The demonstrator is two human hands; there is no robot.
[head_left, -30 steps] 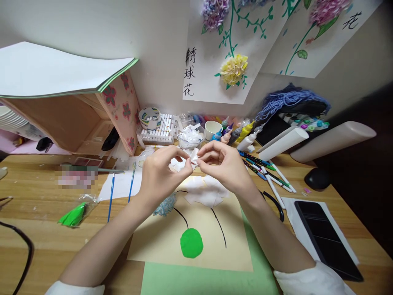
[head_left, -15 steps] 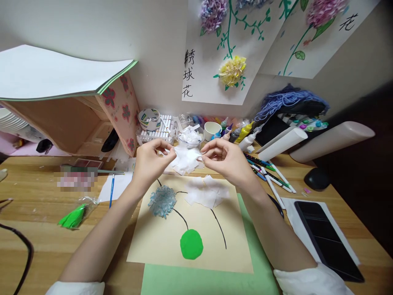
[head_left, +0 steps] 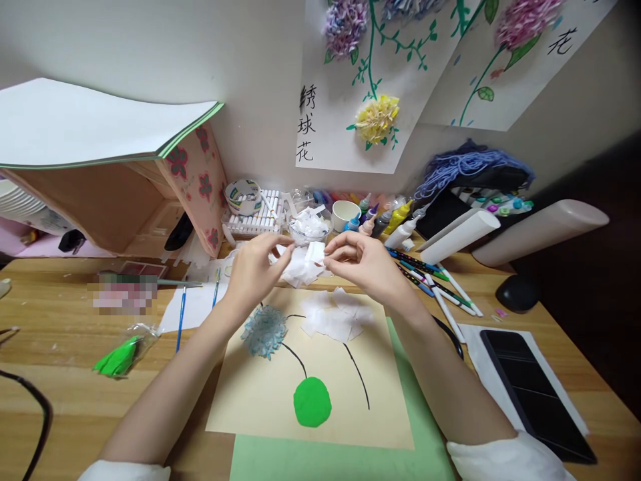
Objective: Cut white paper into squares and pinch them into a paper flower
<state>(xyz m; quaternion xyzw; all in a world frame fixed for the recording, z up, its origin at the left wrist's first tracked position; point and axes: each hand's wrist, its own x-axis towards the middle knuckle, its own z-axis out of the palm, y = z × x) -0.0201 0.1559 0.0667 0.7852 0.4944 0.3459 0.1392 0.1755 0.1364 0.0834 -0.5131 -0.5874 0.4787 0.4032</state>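
Observation:
My left hand [head_left: 253,270] and my right hand [head_left: 363,262] are raised above a cream paper sheet [head_left: 270,394], each pinching an end of a small white paper piece [head_left: 314,252]. Beneath it lies a loose heap of white paper pieces [head_left: 299,270]. On the cream sheet sit a blue crumpled paper flower [head_left: 264,330], a flat cluster of white paper squares [head_left: 334,318], black drawn stems and a green round blob [head_left: 312,402].
A clear bowl of white scraps [head_left: 308,226], a marker box [head_left: 256,215], a white cup [head_left: 346,212] and paint bottles [head_left: 395,220] line the back. Markers [head_left: 441,280] and a black tray [head_left: 535,387] lie right. Brushes [head_left: 181,319] and a green bag [head_left: 120,354] lie left.
My hands first pulled apart and lifted away from the sheet, uncovering the blue flower. Now they have come closer again, holding a white piece between them.

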